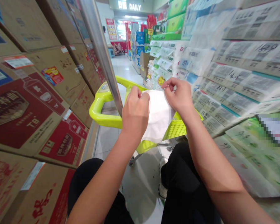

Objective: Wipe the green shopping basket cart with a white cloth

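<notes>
A plain white cloth (157, 116) hangs between my two hands, over the yellow-green shopping cart (105, 119). My left hand (136, 110) is closed on its upper left edge, the fingers curled towards me. At the upper right corner my right hand (178, 93) pinches it between thumb and fingertips. The cloth's lower end drapes down against the near side of the cart. What lies inside the cart is hidden behind the cloth and my hands.
Brown and red cartons (25, 109) are stacked along the left. On the right stand piles of plastic-wrapped packs (245, 74) with handwritten prices. A metal pole (102, 53) rises at the cart's left. Beyond runs a tiled aisle (121, 67) with a person (107, 36) far off.
</notes>
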`<move>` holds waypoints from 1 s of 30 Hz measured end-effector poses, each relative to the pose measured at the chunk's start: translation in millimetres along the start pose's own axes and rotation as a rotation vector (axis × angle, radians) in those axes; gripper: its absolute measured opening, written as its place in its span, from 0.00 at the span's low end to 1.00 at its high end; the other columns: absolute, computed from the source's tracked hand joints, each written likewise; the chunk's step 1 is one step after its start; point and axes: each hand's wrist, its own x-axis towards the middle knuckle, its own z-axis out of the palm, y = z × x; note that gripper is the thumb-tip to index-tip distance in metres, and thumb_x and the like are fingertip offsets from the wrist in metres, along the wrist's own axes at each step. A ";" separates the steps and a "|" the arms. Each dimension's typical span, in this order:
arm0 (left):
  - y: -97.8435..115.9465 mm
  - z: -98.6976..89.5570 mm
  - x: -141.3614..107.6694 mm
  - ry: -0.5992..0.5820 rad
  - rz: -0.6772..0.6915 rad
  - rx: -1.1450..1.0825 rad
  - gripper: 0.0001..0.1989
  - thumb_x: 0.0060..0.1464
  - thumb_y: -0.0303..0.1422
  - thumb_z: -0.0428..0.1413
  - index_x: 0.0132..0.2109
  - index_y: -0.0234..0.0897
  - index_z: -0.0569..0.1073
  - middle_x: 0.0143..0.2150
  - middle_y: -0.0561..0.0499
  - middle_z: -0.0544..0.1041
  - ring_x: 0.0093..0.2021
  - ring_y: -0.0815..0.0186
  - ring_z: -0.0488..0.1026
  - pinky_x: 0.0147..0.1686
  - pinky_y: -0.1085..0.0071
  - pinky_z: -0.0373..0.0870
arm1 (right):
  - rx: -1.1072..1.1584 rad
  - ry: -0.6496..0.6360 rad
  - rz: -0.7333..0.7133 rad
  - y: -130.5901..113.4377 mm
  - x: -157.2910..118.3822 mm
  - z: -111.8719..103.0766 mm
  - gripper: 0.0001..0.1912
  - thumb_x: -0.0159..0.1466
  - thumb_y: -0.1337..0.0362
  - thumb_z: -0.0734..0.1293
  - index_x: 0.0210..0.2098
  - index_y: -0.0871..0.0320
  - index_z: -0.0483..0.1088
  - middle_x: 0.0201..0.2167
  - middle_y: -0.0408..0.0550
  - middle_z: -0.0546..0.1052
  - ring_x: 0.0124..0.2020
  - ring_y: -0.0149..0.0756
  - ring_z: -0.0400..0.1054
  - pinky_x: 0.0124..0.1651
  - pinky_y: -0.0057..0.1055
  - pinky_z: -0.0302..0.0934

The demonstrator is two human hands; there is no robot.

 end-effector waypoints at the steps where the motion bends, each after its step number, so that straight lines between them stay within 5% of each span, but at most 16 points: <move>1: 2.0 -3.2 5.4 -0.005 0.002 0.009 0.15 0.67 0.26 0.47 0.47 0.39 0.79 0.50 0.43 0.73 0.51 0.56 0.73 0.51 0.63 0.70 | -0.064 -0.018 0.048 4.2 1.5 -0.9 0.14 0.67 0.61 0.61 0.44 0.56 0.78 0.35 0.51 0.79 0.41 0.45 0.72 0.52 0.41 0.63; 4: 4.9 -5.3 20.0 -0.054 0.034 0.085 0.17 0.65 0.23 0.46 0.47 0.36 0.79 0.48 0.40 0.74 0.52 0.54 0.74 0.51 0.62 0.72 | -0.144 -0.095 0.187 23.0 3.6 1.8 0.22 0.70 0.48 0.62 0.47 0.58 0.77 0.38 0.58 0.80 0.45 0.53 0.73 0.53 0.46 0.64; 8: 0.8 4.6 29.8 -0.090 0.038 0.196 0.18 0.64 0.20 0.44 0.45 0.31 0.79 0.45 0.37 0.74 0.51 0.51 0.75 0.49 0.60 0.74 | 0.050 -0.404 0.233 52.6 0.0 5.1 0.36 0.66 0.30 0.61 0.26 0.56 0.74 0.22 0.53 0.75 0.29 0.45 0.71 0.38 0.40 0.66; 12: -4.7 10.7 30.4 -0.056 0.043 0.242 0.20 0.64 0.20 0.43 0.45 0.31 0.79 0.44 0.37 0.74 0.50 0.51 0.76 0.47 0.61 0.75 | 0.381 -0.830 0.275 65.6 -8.0 -14.6 0.33 0.59 0.31 0.70 0.25 0.57 0.78 0.22 0.45 0.76 0.24 0.35 0.68 0.28 0.32 0.62; 14: -5.6 10.4 29.9 -0.053 0.045 0.241 0.20 0.64 0.21 0.42 0.45 0.31 0.80 0.44 0.37 0.75 0.51 0.51 0.76 0.47 0.60 0.76 | 0.556 -0.924 0.340 66.3 -12.9 -27.7 0.28 0.52 0.37 0.78 0.32 0.57 0.81 0.27 0.46 0.80 0.27 0.36 0.72 0.31 0.32 0.65; 17: -5.1 8.3 29.9 -0.050 0.047 0.194 0.18 0.66 0.24 0.44 0.46 0.32 0.79 0.46 0.37 0.75 0.53 0.49 0.75 0.49 0.58 0.76 | 0.781 -0.798 0.450 66.9 -20.1 -40.5 0.30 0.42 0.42 0.83 0.35 0.58 0.82 0.30 0.49 0.83 0.30 0.39 0.75 0.35 0.34 0.70; 22: -3.7 5.1 29.9 0.010 0.009 0.116 0.16 0.68 0.27 0.46 0.47 0.36 0.79 0.49 0.39 0.75 0.50 0.50 0.77 0.49 0.54 0.77 | 0.865 -0.561 0.555 68.6 -24.8 -48.1 0.30 0.43 0.41 0.83 0.35 0.57 0.81 0.31 0.51 0.83 0.29 0.40 0.75 0.31 0.34 0.70; 25: -3.2 5.2 29.3 0.018 -0.012 0.135 0.14 0.68 0.27 0.48 0.45 0.37 0.79 0.49 0.40 0.74 0.47 0.51 0.78 0.47 0.55 0.76 | 0.735 -0.474 0.508 71.3 -21.8 -45.9 0.29 0.50 0.39 0.79 0.37 0.56 0.79 0.29 0.48 0.80 0.27 0.37 0.71 0.29 0.32 0.65; 30: -3.1 10.7 28.3 -0.056 0.001 0.266 0.18 0.65 0.23 0.45 0.43 0.34 0.80 0.47 0.36 0.76 0.49 0.48 0.77 0.44 0.55 0.77 | 0.181 -0.465 0.349 89.1 -17.5 -15.7 0.26 0.55 0.41 0.76 0.35 0.59 0.77 0.29 0.46 0.77 0.29 0.35 0.65 0.33 0.32 0.58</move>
